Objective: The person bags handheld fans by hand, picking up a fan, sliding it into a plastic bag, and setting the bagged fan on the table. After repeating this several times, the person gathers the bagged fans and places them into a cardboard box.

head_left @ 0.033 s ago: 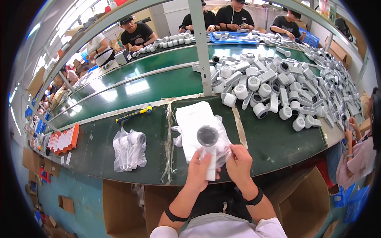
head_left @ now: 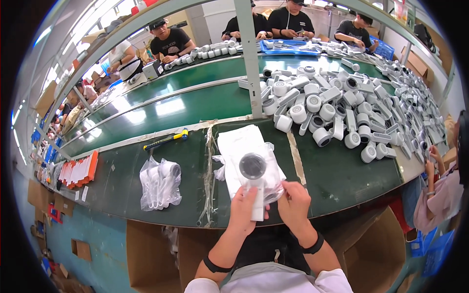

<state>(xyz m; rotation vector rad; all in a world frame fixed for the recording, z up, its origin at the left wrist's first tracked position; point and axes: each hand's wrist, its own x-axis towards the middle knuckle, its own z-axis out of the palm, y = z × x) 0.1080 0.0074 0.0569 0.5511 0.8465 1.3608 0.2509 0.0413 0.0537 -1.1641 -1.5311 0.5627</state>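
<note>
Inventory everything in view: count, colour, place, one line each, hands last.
Bench: one, dark green, front
Held device: one, white, front centre
Clear plastic: count unclear, transparent, beside device handle
Flat stack: one, white, beneath held device
Bagged devices: one bag, white, bench left
Hammer: one, yellow-black, bench left
Flat packs: several, orange-white, far left
Loose devices: many, white-grey, heaped right
Conveyor: one, green, beyond bench
Tray: one, blue, across conveyor
Boxes: several, brown, below bench
Crates: several, blue, right side
Workers: several, mixed clothing, far side, right
Left hand: one, bare, holding device
Right hand: one, bare, at plastic
</note>
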